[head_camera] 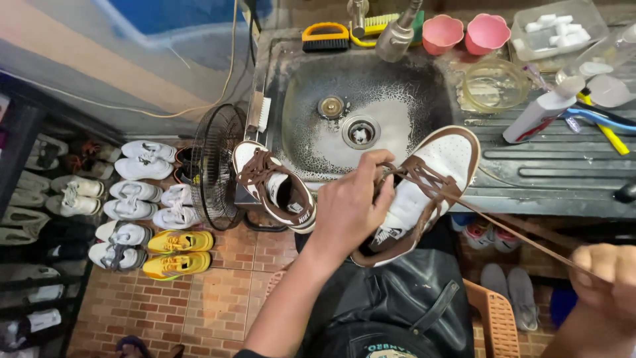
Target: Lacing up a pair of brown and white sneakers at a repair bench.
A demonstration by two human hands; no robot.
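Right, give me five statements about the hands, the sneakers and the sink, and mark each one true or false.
1. The left hand grips the brown and white sneaker. True.
2. The right hand pulls the brown lace taut. True.
3. The second brown and white sneaker lies inside the sink. False: it sits at the sink's left edge.
4. Two pink cups stand behind the sink. True.
5. The yellow sneakers are on the counter. False: they are on the brick floor.
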